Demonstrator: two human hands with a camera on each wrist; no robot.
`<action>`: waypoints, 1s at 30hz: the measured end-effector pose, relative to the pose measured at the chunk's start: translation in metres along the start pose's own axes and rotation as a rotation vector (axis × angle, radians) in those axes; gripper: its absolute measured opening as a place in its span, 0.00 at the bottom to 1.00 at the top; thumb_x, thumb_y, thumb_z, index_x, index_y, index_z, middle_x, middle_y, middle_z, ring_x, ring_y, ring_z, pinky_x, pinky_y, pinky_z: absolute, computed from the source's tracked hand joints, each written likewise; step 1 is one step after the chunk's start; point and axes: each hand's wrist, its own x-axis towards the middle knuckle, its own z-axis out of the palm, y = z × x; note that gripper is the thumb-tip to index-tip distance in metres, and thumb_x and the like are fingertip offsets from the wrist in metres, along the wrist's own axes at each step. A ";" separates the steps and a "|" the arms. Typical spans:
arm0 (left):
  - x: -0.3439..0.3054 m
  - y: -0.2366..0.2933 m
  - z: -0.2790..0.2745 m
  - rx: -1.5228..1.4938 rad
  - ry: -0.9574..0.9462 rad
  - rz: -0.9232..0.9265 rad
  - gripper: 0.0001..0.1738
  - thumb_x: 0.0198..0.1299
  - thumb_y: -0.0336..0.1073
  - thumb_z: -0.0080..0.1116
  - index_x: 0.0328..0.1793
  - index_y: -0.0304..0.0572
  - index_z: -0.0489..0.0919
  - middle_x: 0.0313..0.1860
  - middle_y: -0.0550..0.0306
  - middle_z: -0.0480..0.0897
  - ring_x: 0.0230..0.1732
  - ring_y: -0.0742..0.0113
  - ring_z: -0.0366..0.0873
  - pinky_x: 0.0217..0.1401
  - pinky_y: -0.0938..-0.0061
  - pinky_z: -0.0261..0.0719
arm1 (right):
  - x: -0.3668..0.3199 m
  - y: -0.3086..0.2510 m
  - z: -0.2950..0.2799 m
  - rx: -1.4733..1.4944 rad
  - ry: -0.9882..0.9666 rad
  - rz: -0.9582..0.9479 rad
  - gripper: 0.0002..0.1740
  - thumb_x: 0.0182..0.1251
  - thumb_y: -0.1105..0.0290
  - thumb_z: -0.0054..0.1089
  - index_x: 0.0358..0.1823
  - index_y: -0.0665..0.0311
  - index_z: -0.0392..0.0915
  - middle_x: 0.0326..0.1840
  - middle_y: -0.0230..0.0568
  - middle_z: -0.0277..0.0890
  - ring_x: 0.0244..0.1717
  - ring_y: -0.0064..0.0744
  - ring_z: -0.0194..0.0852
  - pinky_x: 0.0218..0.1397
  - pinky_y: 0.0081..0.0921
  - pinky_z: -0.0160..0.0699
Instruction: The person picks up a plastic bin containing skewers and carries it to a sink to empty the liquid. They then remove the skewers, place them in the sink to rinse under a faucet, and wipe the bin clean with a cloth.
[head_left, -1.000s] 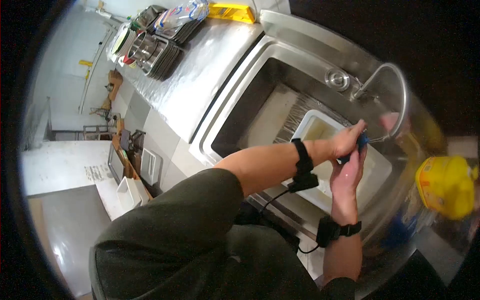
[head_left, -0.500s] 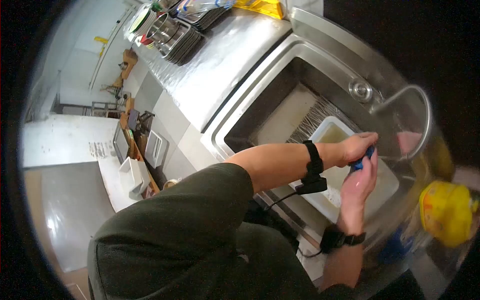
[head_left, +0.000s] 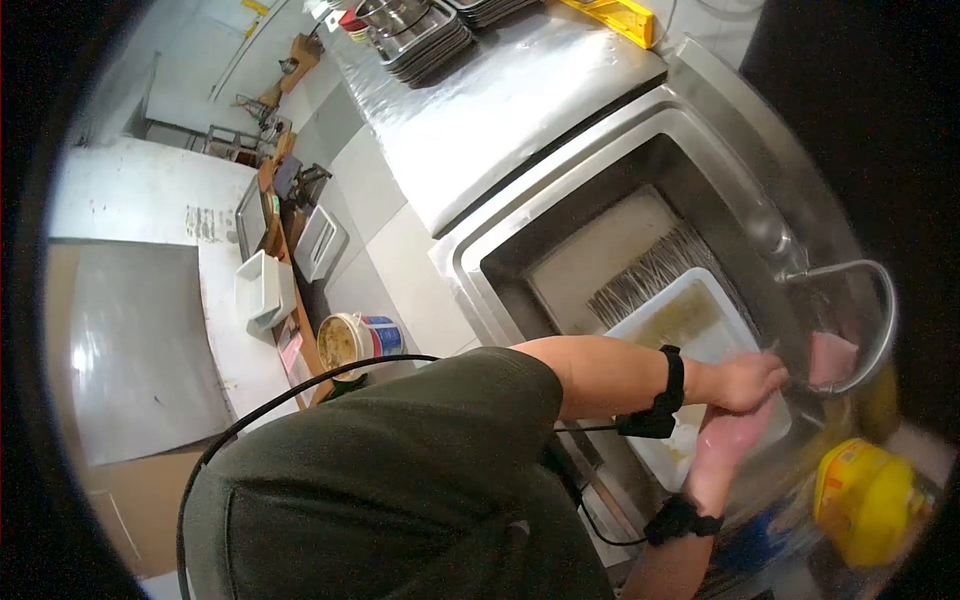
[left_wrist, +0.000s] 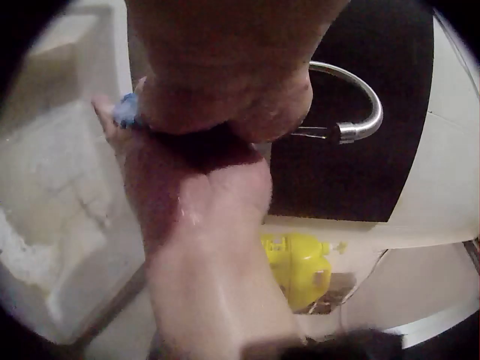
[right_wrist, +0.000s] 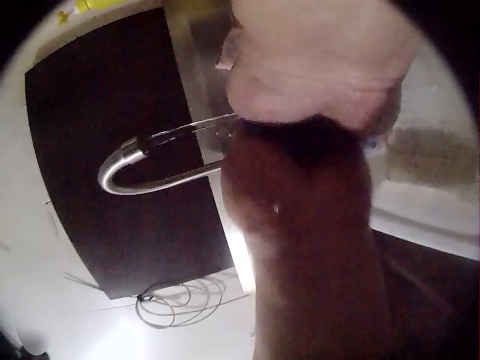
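Over the right end of a white tub (head_left: 708, 330) in the sink, both hands are pressed together. My left hand (head_left: 740, 382) lies curled on top of my wet right hand (head_left: 735, 432). A small blue thing (left_wrist: 126, 111), perhaps a cloth or sponge, pokes out between them in the left wrist view, with fingertips against it; a bluish bit (right_wrist: 376, 144) shows at the edge in the right wrist view. The head view hides it. Both palms are in shadow. Water runs from the curved tap (left_wrist: 349, 133) towards the hands.
The metal sink (head_left: 560, 165) holds a ribbed sheet under the tub. A pink block (head_left: 832, 360) sits by the tap and a yellow jug (head_left: 868, 500) near my right forearm. Stacked metal trays (head_left: 430, 45) stand on the counter; a bucket (head_left: 345, 345) is at left.
The head view has turned, bringing the bucket into sight and shifting the sink lower right. My left fingers now cover the blue thing that showed between the hands before.
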 end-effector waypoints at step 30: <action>0.012 -0.018 0.020 0.137 0.292 0.124 0.16 0.59 0.38 0.44 0.38 0.32 0.78 0.38 0.34 0.79 0.41 0.37 0.76 0.43 0.54 0.74 | 0.033 -0.017 0.000 -0.058 0.060 0.126 0.23 0.70 0.51 0.41 0.55 0.60 0.69 0.51 0.39 0.69 0.55 0.32 0.67 0.58 0.32 0.64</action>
